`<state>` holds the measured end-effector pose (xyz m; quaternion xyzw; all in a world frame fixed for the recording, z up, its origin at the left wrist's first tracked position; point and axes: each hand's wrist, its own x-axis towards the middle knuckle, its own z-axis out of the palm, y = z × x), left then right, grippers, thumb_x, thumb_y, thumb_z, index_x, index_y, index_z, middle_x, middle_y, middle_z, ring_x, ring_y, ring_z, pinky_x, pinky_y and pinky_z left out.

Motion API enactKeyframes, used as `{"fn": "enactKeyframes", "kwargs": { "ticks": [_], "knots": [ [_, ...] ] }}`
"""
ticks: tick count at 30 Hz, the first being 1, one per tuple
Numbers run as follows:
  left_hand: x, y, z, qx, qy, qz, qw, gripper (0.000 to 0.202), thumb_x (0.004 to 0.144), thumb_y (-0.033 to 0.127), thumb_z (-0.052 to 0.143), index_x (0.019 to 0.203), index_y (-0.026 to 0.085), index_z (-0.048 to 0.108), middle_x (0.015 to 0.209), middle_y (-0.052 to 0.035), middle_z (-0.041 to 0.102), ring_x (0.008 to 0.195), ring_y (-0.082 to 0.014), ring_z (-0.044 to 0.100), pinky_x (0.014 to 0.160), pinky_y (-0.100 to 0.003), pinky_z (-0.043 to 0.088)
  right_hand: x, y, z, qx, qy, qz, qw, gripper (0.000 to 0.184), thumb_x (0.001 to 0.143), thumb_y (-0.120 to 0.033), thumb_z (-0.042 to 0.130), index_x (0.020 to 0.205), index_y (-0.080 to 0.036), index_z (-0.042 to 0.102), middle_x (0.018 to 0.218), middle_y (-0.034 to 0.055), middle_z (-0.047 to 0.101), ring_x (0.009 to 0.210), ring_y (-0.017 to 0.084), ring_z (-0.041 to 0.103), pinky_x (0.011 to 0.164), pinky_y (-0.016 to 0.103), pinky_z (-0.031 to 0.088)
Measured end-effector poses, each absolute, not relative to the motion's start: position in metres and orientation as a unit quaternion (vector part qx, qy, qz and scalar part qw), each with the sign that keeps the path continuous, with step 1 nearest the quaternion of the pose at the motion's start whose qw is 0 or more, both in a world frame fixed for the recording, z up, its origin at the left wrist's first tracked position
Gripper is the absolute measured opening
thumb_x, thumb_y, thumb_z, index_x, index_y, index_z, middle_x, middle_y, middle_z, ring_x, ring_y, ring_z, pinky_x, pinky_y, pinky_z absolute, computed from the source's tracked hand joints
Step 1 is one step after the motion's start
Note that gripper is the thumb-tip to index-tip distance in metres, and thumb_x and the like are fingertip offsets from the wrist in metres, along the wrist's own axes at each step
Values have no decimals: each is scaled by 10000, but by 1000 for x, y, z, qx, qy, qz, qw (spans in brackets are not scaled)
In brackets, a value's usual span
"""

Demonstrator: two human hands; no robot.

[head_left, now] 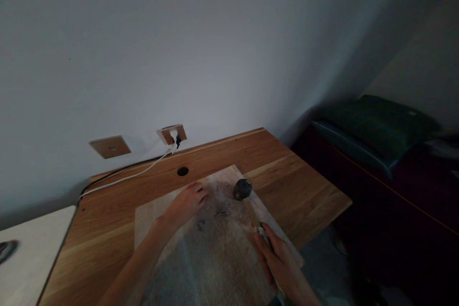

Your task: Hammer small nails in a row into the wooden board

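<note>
A worn grey board (215, 248) lies on a wooden desk (294, 181). My right hand (278, 258) is wrapped round the wooden handle of a hammer (243, 190), whose dark head rests on the board near its far edge. My left hand (188, 203) lies on the board's far left part, fingers curled together, their tips hidden. Small dark metal bits (221, 213) lie on the board between the two hands.
A white cable (136, 174) runs from a wall socket (174, 134) along the desk's back edge. A round cable hole (182, 171) sits behind the board. Lower white furniture (28, 258) stands left; a dark cabinet with a green cushion (376, 124) stands right.
</note>
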<state>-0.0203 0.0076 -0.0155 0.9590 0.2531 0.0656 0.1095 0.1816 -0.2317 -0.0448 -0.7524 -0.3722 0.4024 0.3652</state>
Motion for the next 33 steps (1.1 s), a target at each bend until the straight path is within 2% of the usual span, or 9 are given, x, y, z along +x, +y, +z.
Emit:
{"fn": "enactKeyframes", "kwargs": {
  "ticks": [5,10,17,20,22,26,29,33],
  "knots": [
    [-13,9,-12,959,262,59,89,213,984,100,500,976,173,700,1038,-85,671,984,-221,657,937,-353,535,181,-231,-48,-765,-347,397,370,680,971,-663,396,1398,-148,517,563,-58,562,369,109,473,346,204,331],
    [-6,9,-36,928,294,157,166,216,983,107,520,1099,206,674,1091,-65,688,1040,-213,655,969,-360,533,182,-230,-45,-764,-373,396,347,723,975,-677,347,1374,-104,536,454,-62,529,364,135,496,365,216,366],
    [-12,11,-50,882,308,255,249,137,928,143,628,925,227,735,1001,-42,712,1005,-221,656,945,-377,533,182,-233,-60,-770,-342,385,377,864,897,-812,371,1369,-113,557,473,-67,529,363,135,496,349,230,355],
    [-13,13,-50,867,321,259,279,143,900,132,653,973,226,733,992,-42,730,959,-217,680,907,-362,540,182,-233,-55,-758,-362,398,370,811,942,-764,364,1386,-109,539,439,-83,489,356,137,477,350,224,347],
    [-12,14,-51,857,326,262,301,219,879,103,657,1053,225,712,990,-37,743,940,-213,694,910,-360,539,183,-232,-44,-755,-386,398,350,750,975,-721,353,1370,-116,554,411,-90,470,345,133,470,367,220,349],
    [-12,14,-54,845,331,268,325,301,853,81,660,1128,205,673,1005,-49,739,941,-214,701,910,-363,542,185,-223,-17,-760,-431,361,325,642,1008,-637,392,1380,-141,559,404,-84,501,393,136,547,470,218,423],
    [-11,15,-55,848,344,265,304,296,844,139,711,1132,197,674,988,-59,727,947,-235,688,902,-384,541,177,-211,-6,-741,-431,396,329,594,1013,-598,400,1357,-143,566,429,-89,497,358,117,493,413,207,372],
    [-11,16,-55,852,354,261,284,317,838,153,719,1148,199,675,951,-55,733,932,-245,683,915,-400,528,158,-195,-5,-687,-401,471,381,565,996,-599,436,1337,-165,555,545,-92,497,342,79,408,335,182,293]
  ]
}}
